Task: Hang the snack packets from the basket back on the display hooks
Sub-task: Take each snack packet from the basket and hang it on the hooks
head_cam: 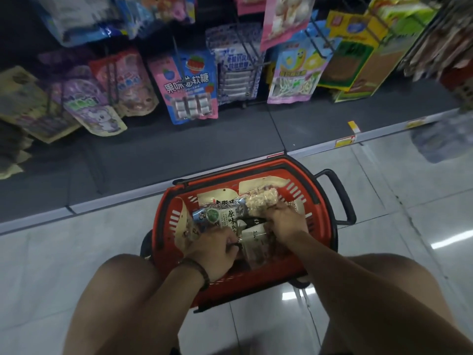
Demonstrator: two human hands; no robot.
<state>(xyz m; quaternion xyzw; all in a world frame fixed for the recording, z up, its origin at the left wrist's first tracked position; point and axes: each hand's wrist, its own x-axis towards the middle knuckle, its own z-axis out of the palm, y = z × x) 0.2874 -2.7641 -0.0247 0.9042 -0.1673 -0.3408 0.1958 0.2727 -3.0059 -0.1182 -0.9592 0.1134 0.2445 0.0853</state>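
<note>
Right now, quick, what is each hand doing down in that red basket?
Left hand: closed, gripping the green-label snack packet.
Right hand: closed, gripping the clear packet of pale snacks.

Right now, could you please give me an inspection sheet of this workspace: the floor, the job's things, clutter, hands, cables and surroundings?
Surface: glossy pale tiled floor; the red basket stands on it beside the shelf base.
Job's things: snack packets in the basket, with a green-label packet and a clear packet of pale pieces on top; display hooks above carry hung packets.
Clutter: blurred bluish shape at the right, not identifiable.
Grips: left hand curled among the packets, hold unclear; right hand grips the clear packet's near end.
Cables: nothing seen.
Surroundings: yellow price tags on the shelf edge; the person's bare knees flank the basket.
</note>
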